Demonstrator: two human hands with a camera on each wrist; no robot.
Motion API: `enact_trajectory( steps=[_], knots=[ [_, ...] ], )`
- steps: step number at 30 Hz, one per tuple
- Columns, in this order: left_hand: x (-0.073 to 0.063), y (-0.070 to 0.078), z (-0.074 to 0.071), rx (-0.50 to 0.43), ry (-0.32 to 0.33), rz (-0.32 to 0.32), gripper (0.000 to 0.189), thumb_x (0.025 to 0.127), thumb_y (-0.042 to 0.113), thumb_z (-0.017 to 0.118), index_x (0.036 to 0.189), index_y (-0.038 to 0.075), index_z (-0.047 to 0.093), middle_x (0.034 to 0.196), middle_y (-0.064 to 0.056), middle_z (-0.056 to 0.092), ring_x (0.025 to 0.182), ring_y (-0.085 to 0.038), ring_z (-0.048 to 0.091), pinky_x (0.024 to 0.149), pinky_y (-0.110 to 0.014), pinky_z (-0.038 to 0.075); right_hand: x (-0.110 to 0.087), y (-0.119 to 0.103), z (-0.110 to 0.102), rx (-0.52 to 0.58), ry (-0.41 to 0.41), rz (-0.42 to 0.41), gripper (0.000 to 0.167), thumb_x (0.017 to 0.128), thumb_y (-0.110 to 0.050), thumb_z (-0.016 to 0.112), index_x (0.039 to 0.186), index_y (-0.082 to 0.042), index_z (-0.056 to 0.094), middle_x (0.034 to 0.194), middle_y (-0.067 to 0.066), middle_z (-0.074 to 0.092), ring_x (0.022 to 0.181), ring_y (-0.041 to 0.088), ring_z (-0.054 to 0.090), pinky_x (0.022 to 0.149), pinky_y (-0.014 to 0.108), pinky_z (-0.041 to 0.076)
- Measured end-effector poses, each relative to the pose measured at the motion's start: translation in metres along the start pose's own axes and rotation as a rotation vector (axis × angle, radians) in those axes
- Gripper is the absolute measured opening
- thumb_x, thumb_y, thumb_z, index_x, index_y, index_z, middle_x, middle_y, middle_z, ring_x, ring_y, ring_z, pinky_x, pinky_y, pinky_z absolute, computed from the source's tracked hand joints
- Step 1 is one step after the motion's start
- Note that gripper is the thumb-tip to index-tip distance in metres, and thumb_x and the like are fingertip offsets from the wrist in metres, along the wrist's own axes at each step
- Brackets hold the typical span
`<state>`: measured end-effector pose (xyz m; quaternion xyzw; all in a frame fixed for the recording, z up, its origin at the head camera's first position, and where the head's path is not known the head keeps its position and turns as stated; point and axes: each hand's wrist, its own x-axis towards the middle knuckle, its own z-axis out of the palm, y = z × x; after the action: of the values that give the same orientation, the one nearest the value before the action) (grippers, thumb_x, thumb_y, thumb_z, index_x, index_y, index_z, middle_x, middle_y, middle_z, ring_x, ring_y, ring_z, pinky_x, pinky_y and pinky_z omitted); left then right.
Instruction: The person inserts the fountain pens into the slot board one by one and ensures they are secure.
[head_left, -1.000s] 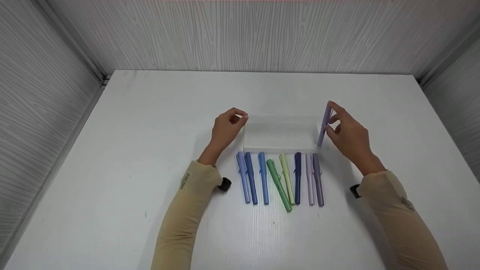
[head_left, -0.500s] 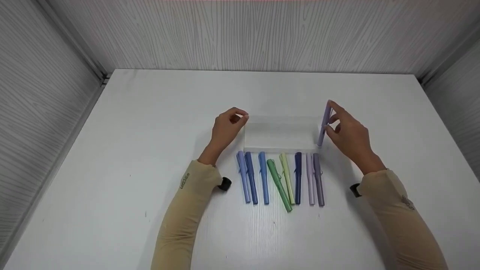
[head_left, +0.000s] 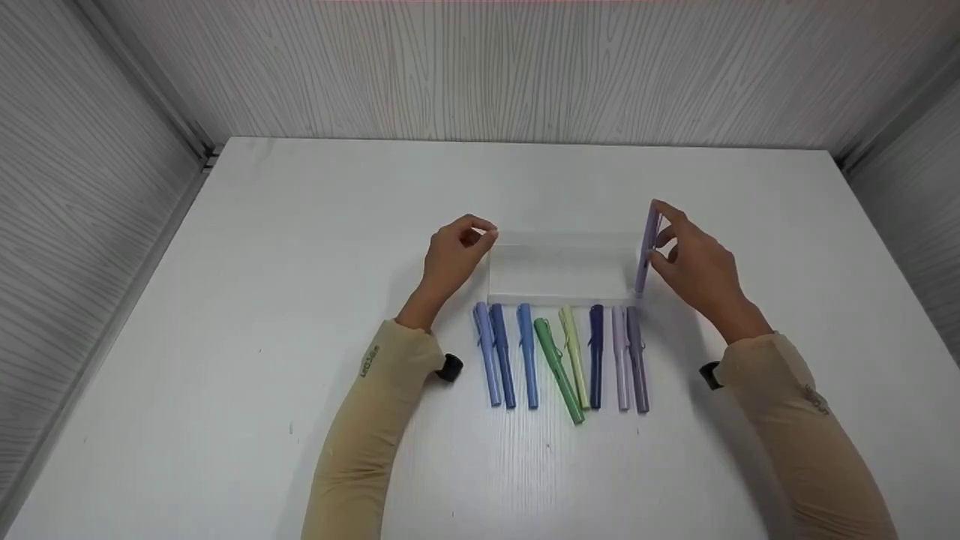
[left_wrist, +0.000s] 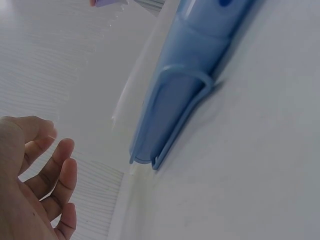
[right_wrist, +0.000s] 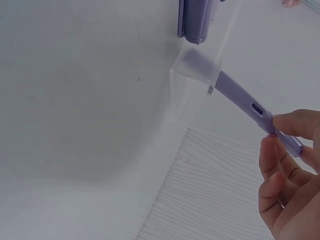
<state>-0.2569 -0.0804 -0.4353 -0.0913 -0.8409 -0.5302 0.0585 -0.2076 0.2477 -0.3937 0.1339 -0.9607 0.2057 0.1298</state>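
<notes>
A clear, shallow plastic box point(head_left: 562, 300) lies on the white table. At its far left corner, my left hand point(head_left: 452, 255) pinches the rim between thumb and index finger. My right hand point(head_left: 699, 270) grips a light purple pen point(head_left: 646, 247) near its clipped end, thumb against the fingers. That pen stands steeply tilted at the box's right end; in the right wrist view its lower end shows blurred through the clear wall. In the left wrist view, a blue pen point(left_wrist: 185, 75) with a wire clip lies large in front, beyond the fingers point(left_wrist: 62, 175).
In front of the box several pens lie in a row: blue ones point(head_left: 528, 356) at left, a slanted green pen point(head_left: 559, 371) against a yellow-green pen point(head_left: 574, 356), a dark blue pen point(head_left: 595, 356), then purple ones point(head_left: 637, 360). Grey wood-grain panels point(head_left: 480, 75) enclose the table.
My right hand has shifted slightly left with the light purple pen, which now stands a little more upright at the box's right end. The left hand and the row of pens have stayed put.
</notes>
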Motion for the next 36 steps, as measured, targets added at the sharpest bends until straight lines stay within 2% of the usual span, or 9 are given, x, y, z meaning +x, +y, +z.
enact_trajectory(
  steps=[17, 29, 36],
  knots=[
    [-0.0002, 0.0008, -0.0003, 0.004, 0.003, 0.007, 0.018, 0.093, 0.026, 0.064, 0.102, 0.012, 0.071, 0.080, -0.007, 0.067, 0.069, -0.012, 0.052, 0.062, -0.024, 0.039, 0.0061, 0.0008, -0.0028, 0.030, -0.086, 0.054, 0.068, 0.093, -0.010, 0.061, 0.152, -0.015, 0.028, 0.106, 0.016, 0.066, 0.080, 0.029, 0.064, 0.059, 0.035, 0.042],
    [0.0009, 0.0010, -0.0013, 0.003, 0.000, 0.029, 0.019, 0.094, 0.025, 0.063, 0.103, 0.011, 0.071, 0.081, -0.007, 0.068, 0.069, -0.011, 0.053, 0.062, -0.024, 0.039, 0.0052, -0.0010, -0.0046, 0.036, -0.044, 0.048, 0.068, 0.092, -0.012, 0.063, 0.151, -0.016, 0.029, 0.105, 0.016, 0.066, 0.076, 0.028, 0.063, 0.056, 0.033, 0.041],
    [0.0007, 0.0002, -0.0001, 0.010, -0.001, 0.016, 0.019, 0.094, 0.026, 0.063, 0.103, 0.012, 0.071, 0.081, -0.007, 0.068, 0.070, -0.011, 0.052, 0.063, -0.024, 0.039, -0.0017, -0.0033, -0.0098, 0.041, -0.034, 0.047, 0.067, 0.092, -0.017, 0.065, 0.150, -0.016, 0.030, 0.104, 0.014, 0.065, 0.074, 0.026, 0.062, 0.055, 0.032, 0.041]
  ],
)
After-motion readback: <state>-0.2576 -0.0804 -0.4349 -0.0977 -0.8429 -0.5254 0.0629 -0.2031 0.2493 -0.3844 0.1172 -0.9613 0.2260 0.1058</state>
